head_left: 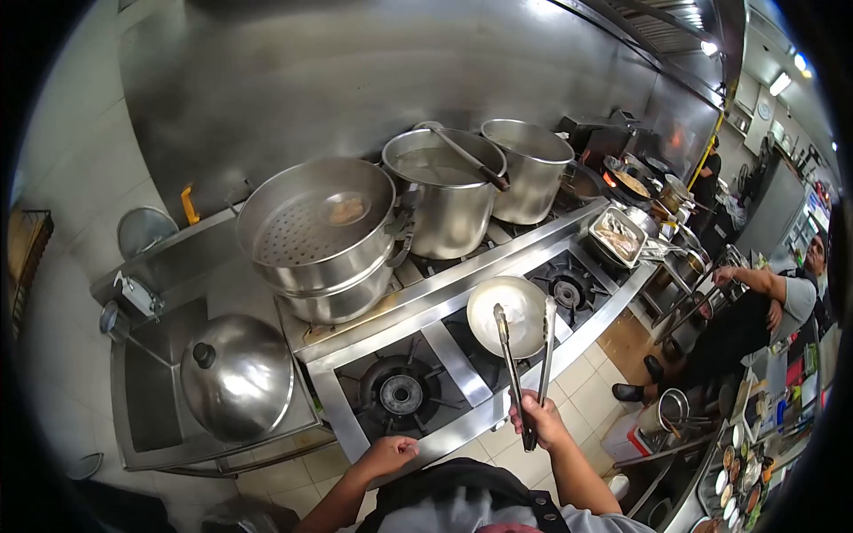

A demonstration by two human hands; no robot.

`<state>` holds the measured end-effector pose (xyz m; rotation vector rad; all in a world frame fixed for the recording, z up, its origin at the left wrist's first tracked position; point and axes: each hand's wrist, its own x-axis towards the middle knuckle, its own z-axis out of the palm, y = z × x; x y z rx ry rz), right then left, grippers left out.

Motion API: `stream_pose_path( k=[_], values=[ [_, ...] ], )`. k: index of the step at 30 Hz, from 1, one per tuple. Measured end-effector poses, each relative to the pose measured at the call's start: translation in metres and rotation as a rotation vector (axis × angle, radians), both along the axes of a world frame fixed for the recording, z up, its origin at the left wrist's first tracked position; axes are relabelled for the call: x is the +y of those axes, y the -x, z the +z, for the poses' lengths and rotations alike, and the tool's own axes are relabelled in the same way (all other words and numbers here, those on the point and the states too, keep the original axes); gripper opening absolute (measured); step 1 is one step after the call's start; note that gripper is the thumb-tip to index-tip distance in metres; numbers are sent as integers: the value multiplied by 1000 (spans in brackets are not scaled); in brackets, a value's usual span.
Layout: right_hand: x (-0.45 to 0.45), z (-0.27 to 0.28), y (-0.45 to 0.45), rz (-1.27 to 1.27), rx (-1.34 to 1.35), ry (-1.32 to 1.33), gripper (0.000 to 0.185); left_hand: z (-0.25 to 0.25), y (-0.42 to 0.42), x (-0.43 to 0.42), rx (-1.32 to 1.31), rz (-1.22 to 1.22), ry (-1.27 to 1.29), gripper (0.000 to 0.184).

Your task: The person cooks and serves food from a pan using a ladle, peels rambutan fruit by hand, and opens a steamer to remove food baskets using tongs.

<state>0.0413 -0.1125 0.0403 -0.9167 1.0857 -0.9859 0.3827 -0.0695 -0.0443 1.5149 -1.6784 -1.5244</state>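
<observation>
My right hand (pixel 540 421) is closed around a pair of metal tongs (pixel 509 369). The tongs' two arms are spread, and their tips reach over a round, pale-lined pan (pixel 485 309). That pan sits on the front row of burners; whether anything lies in it is hard to make out. Close to the stove's front edge, my left hand (pixel 391 455) hangs loosely bent with nothing in it. Nearest to it is a bare gas burner (pixel 402 393) with a black grate.
Behind stand a large steamer pot (pixel 333 289) and two tall stockpots (pixel 444 218), one with a utensil across its rim. A domed lid (pixel 236 377) rests by the sink (pixel 147 391). Food fills a metal tray (pixel 619 234). Another person (pixel 755 311) is at the right.
</observation>
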Motion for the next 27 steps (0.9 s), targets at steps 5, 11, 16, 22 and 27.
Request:
stream_pose_path(
  k=[5, 11, 16, 22, 27],
  values=[
    [8, -8, 35, -162, 84, -31, 35, -4, 28, 0, -64, -54, 128, 43],
    [13, -25, 103, -253, 192, -48, 30, -8, 89, 5, -126, -76, 35, 41],
    [20, -43, 166, -272, 165, -77, 26, 5, 158, 30, -136, -91, 18, 41],
    [19, -63, 220, -247, 116, -143, 24, 4, 213, 58, -118, -10, -53, 35],
    [10, -72, 238, -172, 101, -126, 35, 11, 230, 76, -219, 26, -95, 39]
  ],
)
